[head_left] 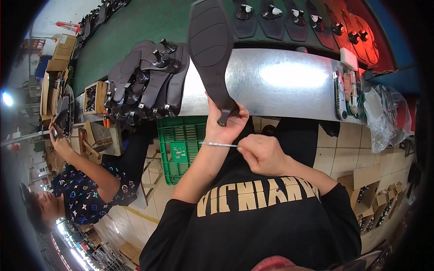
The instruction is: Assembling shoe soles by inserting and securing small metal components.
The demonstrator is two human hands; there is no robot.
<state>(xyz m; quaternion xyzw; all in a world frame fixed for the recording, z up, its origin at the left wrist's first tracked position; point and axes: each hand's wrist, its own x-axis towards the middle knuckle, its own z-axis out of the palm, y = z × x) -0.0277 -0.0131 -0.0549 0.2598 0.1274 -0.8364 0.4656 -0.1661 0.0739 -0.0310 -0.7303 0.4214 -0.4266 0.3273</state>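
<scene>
My left hand (226,127), palm up, grips a dark brown shoe sole (210,45) by its short heel. The sole stands up from the hand, toe end away from me, its underside with curved grooves facing me. My right hand (262,153) is closed in a fist just right of my left wrist. A thin silvery strip (219,144) lies across that wrist and reaches the right hand's fingers; what else the fist may hold is hidden.
A pile of heeled soles (149,77) lies on the metal bench (280,86). More soles (271,20) line the green belt (176,18) behind. A utility knife (340,97) and plastic bag (384,117) sit right. Below is a green crate (169,169); a co-worker (90,189) handles something dark, left.
</scene>
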